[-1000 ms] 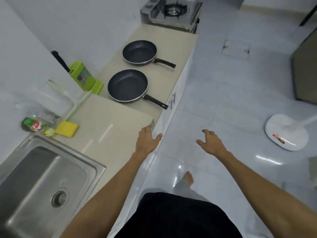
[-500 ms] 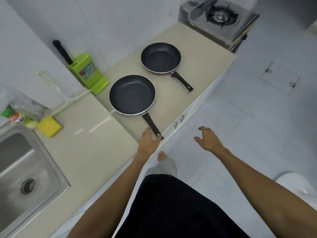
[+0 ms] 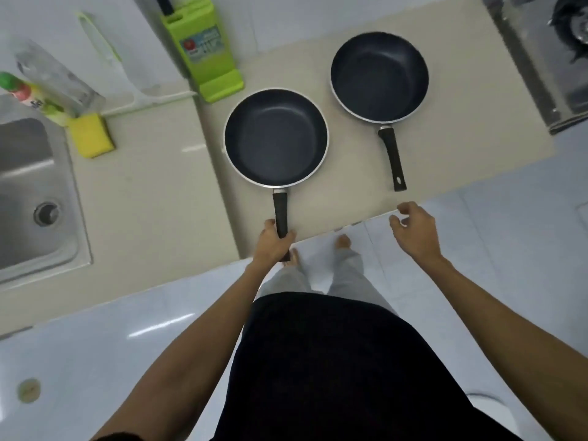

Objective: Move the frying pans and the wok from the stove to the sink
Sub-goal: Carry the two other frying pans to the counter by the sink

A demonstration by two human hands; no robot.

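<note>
Two black frying pans rest on the beige counter (image 3: pixel 152 198). The left frying pan (image 3: pixel 275 137) lies with its handle pointing toward me, and my left hand (image 3: pixel 273 241) is closed around the end of that handle. The right frying pan (image 3: pixel 379 77) sits farther right, its handle (image 3: pixel 393 157) free. My right hand (image 3: pixel 415 229) hovers open at the counter's front edge, just below that handle, not touching it. The steel sink (image 3: pixel 28 198) is at the left. The gas stove (image 3: pixel 553 55) is at the top right corner.
A green knife block (image 3: pixel 203 49) stands against the wall behind the left pan. A yellow sponge (image 3: pixel 90 135), a dish-soap bottle (image 3: pixel 28 97) and a clear container (image 3: pixel 57 78) sit beside the sink. White tiled floor lies below the counter edge.
I have stepped up to the counter, facing it squarely. My left hand has closed on the left pan's handle. My right hand has come up near the right pan's handle.
</note>
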